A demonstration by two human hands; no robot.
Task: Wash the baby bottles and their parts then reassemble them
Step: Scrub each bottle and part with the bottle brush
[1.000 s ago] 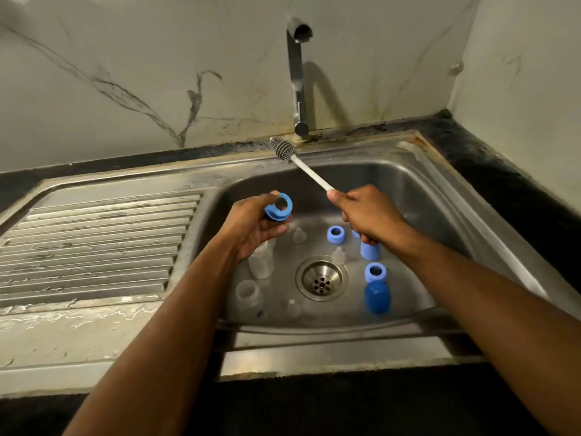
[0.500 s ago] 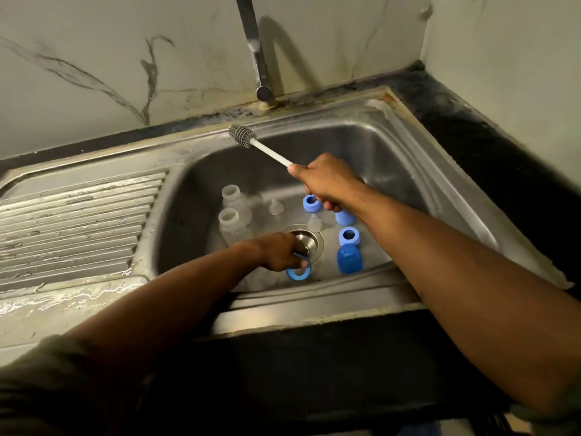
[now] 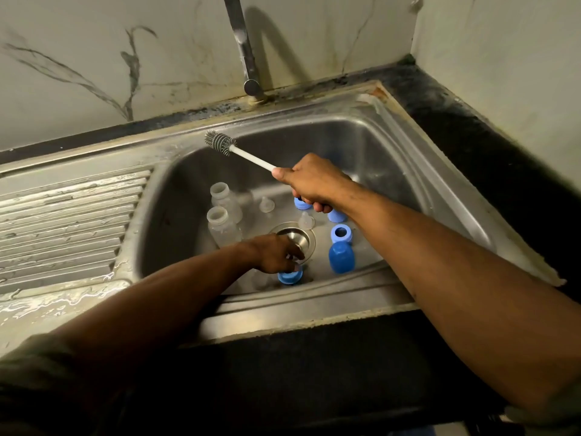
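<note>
Left hand (image 3: 276,254) is seen low in the sink (image 3: 393,143) basin, at about 6 o'clock of the drain (image 3: 298,239), fingertips on a blue ring (image 3: 290,276) that now lies on the basin floor. One second ago that ring was held up in the left hand, above the bottles; half a second ago it was being lowered beside the drain. Whether the fingers pinch the ring or only touch it cannot be told; they are partly hidden.

Right hand (image 3: 314,182) is wrapped round the white handle of the bottle brush (image 3: 221,143), bristle head pointed to 10 o'clock, raised over the sink's back edge, touching no part. Its pose is little changed across the frames.

Task things, all in the basin:
- two clear bottles (image 3: 224,215) at 9 o'clock of the drain, upright, open-necked
- clear teats (image 3: 267,204) at 11–12 o'clock
- blue rings and caps at 1–3 o'clock, partly hidden under the right hand
- blue dome cap (image 3: 341,257) at 4 o'clock, just beside another ring (image 3: 341,233)

The tap (image 3: 245,48) is not seen running.

Judgement: the ring is probably done with and set aside; another part is likely to be picked next for brushing. Reassembly has not begun, all parts lie separate.
</note>
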